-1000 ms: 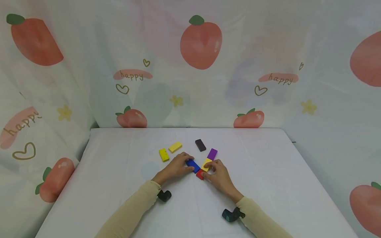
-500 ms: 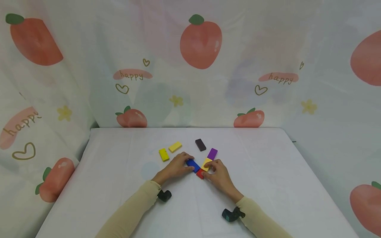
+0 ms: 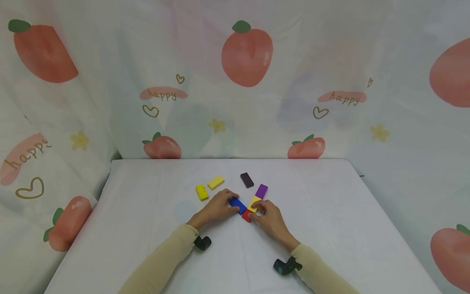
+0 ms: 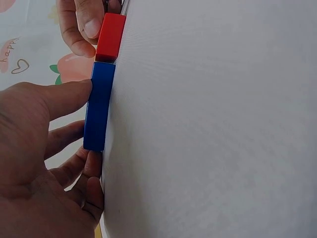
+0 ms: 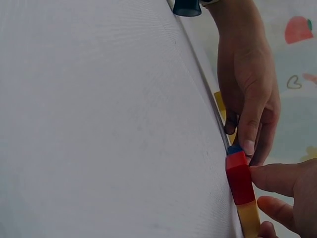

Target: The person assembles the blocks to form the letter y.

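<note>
White tabletop (image 3: 330, 228) supports all blocks. Left hand (image 3: 216, 206) pinches the blue block (image 3: 238, 205) between thumb and fingers. Right hand (image 3: 272, 220) grips the red block (image 3: 247, 216) by thumb, index finger at the adjoining yellow block (image 3: 254, 203). Beyond the right fingertips: purple block (image 3: 261, 191), dark block (image 3: 247, 180) farther out. Outboard of the left fingers: 2 loose yellow blocks (image 3: 216, 182).

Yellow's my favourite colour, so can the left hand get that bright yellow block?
Probably yes: the bright yellow block lies near the left hand, with nothing seen between them. The hand holds the blue block, though, so it would likely need to let go first.
</note>
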Available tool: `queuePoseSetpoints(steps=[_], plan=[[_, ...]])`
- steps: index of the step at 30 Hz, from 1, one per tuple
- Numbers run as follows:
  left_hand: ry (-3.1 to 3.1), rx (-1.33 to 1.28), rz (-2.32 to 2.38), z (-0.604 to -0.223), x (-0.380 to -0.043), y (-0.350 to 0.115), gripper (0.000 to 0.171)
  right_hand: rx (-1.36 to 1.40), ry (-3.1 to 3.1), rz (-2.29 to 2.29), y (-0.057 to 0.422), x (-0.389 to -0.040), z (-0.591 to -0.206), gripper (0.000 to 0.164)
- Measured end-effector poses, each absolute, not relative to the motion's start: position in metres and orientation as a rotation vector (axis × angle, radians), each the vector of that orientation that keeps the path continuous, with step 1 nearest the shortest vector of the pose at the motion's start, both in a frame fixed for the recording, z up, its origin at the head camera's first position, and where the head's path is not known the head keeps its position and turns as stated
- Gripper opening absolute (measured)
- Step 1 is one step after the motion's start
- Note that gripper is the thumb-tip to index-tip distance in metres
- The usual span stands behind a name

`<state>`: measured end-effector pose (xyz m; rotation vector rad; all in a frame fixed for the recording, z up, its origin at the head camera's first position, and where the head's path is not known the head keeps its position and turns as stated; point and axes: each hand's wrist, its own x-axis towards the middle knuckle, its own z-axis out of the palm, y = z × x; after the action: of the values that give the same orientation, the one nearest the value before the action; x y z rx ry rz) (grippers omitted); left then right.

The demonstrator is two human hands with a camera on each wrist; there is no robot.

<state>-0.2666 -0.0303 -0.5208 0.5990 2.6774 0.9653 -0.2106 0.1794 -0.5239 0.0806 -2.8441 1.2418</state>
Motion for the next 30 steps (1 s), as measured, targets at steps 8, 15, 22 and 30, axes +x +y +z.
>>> queuePoseSetpoints(steps=[8,15,22,30], plan=[[2.675,0.612,0.977,-0.521,-0.265,-0.031,0.045,0.078,-2.833,1.246,0.179,-0.209,-0.526,0.023],[2.696,0.631,0.955,-0.523,-0.266,-0.032,0.047,0.071,-2.839,1.231,0.178,-0.209,-0.525,0.024],[2.677,0.660,1.020,-0.519,-0.264,-0.034,0.047,0.049,-2.849,1.235,0.178,-0.209,-0.525,0.024],[2.715,0.560,1.124,-0.511,-0.259,-0.038,0.042,0.053,-2.842,1.249,0.178,-0.209,-0.524,0.024]])
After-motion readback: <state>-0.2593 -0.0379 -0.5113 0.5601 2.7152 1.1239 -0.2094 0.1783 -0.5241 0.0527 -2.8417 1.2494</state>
